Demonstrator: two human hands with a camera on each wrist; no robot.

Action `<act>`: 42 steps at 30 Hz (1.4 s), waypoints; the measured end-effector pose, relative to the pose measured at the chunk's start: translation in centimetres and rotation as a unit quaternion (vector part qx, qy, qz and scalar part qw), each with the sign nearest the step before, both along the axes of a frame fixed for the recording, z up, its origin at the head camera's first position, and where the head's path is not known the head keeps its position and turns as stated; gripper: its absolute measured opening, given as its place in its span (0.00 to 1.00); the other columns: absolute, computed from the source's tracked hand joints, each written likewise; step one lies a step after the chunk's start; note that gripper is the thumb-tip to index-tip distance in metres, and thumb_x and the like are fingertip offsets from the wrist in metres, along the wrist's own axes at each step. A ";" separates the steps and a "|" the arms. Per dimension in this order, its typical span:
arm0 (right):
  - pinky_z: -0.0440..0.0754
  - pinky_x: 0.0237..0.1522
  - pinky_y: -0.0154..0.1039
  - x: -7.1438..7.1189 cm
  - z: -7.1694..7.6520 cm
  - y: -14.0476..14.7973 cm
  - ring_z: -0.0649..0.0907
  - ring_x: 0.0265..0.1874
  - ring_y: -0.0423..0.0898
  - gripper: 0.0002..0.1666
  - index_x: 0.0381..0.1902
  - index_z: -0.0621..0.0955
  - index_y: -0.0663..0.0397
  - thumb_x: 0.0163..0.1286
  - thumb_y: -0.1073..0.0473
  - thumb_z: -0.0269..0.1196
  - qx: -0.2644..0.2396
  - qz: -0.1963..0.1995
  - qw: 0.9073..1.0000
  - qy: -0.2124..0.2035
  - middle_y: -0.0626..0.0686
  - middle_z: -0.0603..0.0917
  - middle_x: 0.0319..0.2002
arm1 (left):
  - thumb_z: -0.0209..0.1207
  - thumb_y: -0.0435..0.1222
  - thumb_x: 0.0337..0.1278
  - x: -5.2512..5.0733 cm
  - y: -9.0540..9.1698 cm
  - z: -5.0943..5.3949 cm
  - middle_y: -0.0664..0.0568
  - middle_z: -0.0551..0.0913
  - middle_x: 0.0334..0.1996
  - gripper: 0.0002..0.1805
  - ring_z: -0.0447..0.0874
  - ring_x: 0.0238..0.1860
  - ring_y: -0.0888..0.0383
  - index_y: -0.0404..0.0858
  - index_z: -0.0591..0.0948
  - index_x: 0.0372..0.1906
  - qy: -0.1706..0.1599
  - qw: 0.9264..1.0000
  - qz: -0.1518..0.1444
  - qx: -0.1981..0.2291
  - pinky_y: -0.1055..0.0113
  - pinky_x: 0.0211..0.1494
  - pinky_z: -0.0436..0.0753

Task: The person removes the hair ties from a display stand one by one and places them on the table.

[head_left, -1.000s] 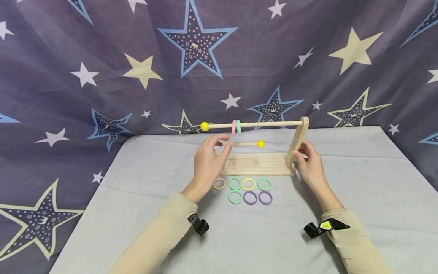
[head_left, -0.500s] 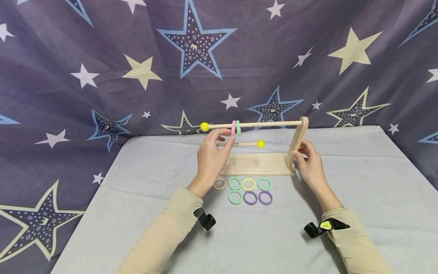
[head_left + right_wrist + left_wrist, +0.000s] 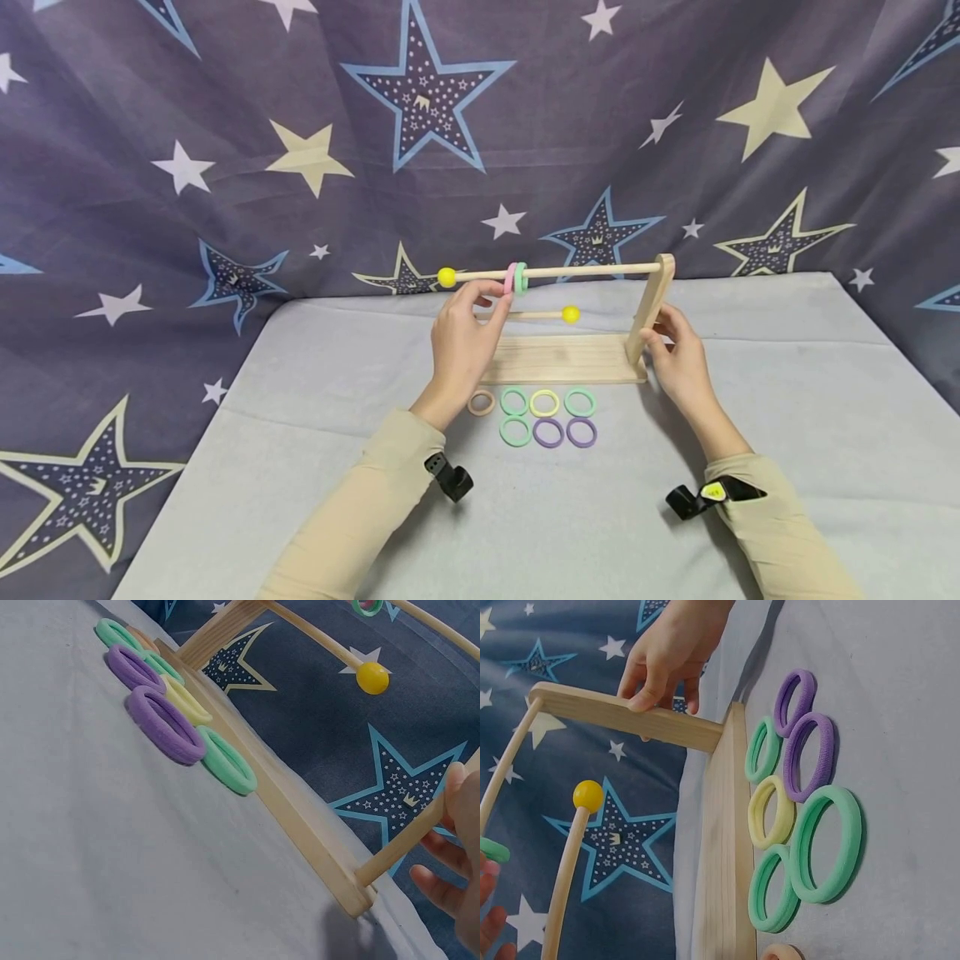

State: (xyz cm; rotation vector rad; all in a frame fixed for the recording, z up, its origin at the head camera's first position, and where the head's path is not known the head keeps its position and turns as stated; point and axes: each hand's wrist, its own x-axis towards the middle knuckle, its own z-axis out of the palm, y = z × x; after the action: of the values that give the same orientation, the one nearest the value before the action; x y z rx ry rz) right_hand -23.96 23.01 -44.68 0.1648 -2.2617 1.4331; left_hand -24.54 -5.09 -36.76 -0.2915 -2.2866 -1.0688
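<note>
My left hand (image 3: 463,346) pinches a pink hair tie (image 3: 510,278) that hangs on the upper rod (image 3: 585,272) of a wooden stand. Right beside it on that rod is a green hair tie (image 3: 522,278). A yellow ball (image 3: 447,277) caps the rod's left end. Below runs a shorter rod (image 3: 538,316) with a yellow ball (image 3: 588,796) at its tip; the left hand hides its other end. At the right, my right hand (image 3: 681,360) holds the stand's upright post (image 3: 651,310), thumb in front. In the left wrist view only fingertips (image 3: 490,924) of the left hand show.
The stand's flat base (image 3: 562,360) rests on a grey cloth (image 3: 600,517). In front of it lie several hair ties: green (image 3: 515,432), yellow (image 3: 544,403), purple (image 3: 582,433) and tan (image 3: 482,403). A star-patterned curtain (image 3: 300,225) hangs behind.
My left hand has risen from beside the lower rod to the pink hair tie on the upper rod. The pink and green ties now tilt slightly. The right hand stays on the post.
</note>
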 end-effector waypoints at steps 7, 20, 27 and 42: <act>0.71 0.38 0.20 0.0 0.0 0.0 0.73 0.42 0.20 0.27 0.64 0.71 0.69 0.69 0.67 0.61 0.000 0.000 1.000 0.001 0.69 0.81 0.53 | 0.65 0.44 0.62 0.0 -0.3 0.0 0.58 0.87 0.38 0.08 0.81 0.38 0.60 0.46 0.86 0.41 0.003 1.000 0.007 -0.001 0.59 0.37 0.77; 0.71 0.38 0.21 0.0 0.1 -0.2 0.73 0.41 0.21 0.27 0.64 0.71 0.69 0.69 0.67 0.61 -0.005 0.004 1.000 0.001 0.69 0.81 0.53 | 0.65 0.45 0.61 0.1 -1.7 0.0 0.54 0.87 0.37 0.08 0.85 0.39 0.55 0.46 0.86 0.41 -0.005 1.000 0.008 0.008 0.56 0.38 0.78; 0.71 0.38 0.21 0.1 0.1 -0.2 0.73 0.41 0.20 0.26 0.63 0.71 0.70 0.69 0.68 0.61 -0.001 0.000 1.000 0.006 0.70 0.81 0.53 | 0.66 0.46 0.61 0.4 -2.9 0.2 0.52 0.87 0.32 0.10 0.85 0.36 0.53 0.46 0.86 0.40 -0.002 1.000 0.012 0.009 0.56 0.35 0.76; 0.70 0.39 0.20 -0.2 -0.2 0.0 0.72 0.41 0.20 0.26 0.64 0.70 0.72 0.69 0.69 0.60 0.006 -0.005 1.000 0.001 0.71 0.80 0.53 | 0.68 0.42 0.59 0.4 -5.8 0.0 0.52 0.88 0.35 0.08 0.85 0.36 0.55 0.43 0.87 0.40 0.016 1.000 0.024 0.000 0.59 0.37 0.77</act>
State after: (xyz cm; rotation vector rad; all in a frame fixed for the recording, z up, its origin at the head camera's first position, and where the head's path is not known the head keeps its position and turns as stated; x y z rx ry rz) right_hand -24.21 23.03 -44.92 0.1576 -2.2674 1.4137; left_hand -24.14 -10.90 -36.74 -0.2489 -2.2539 -1.0334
